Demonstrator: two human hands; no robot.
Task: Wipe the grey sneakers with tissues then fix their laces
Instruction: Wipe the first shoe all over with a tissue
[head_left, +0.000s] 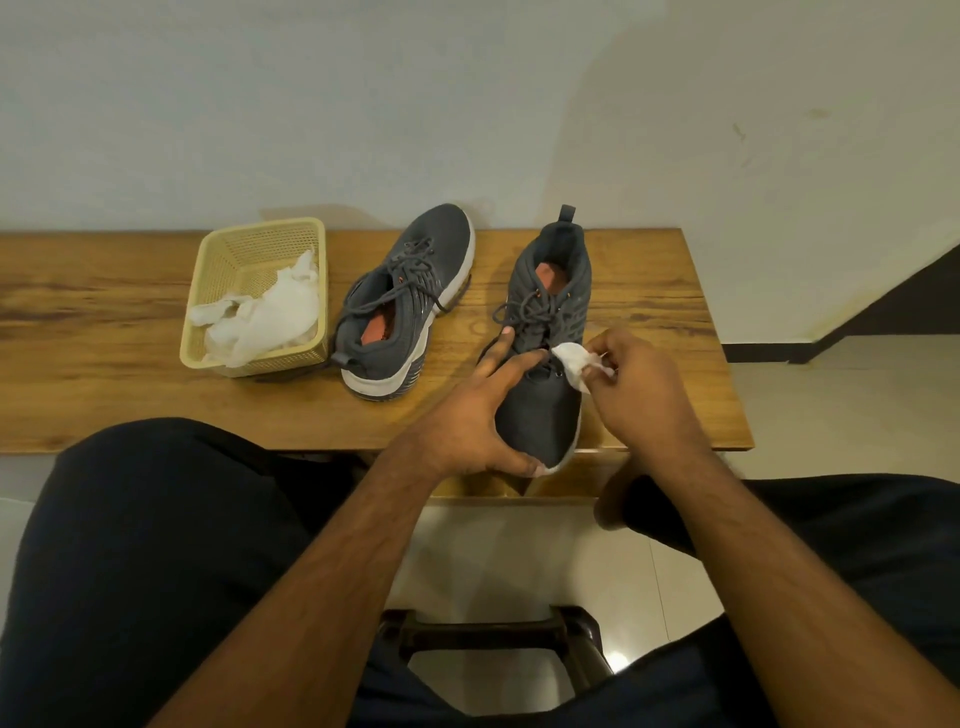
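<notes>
Left hand (470, 415) grips sneaker (540, 410); right hand (631, 387) pinches tissue (574, 364) against it.

Two grey sneakers (410, 306) (545, 338), one basket (208, 338) (tissues (270, 317) heaped, uncountable), one held tissue (574, 364).

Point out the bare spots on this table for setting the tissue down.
Bare wood on the table left of the basket, and at the right end past the right shoe. Crowded between basket and left shoe; both hands hold the right one.

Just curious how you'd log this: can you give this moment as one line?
step: wiping | left hand: holds near sneaker toe | right hand: pinches tissue at laces | other sneaker: untouched | basket: tissues
</notes>
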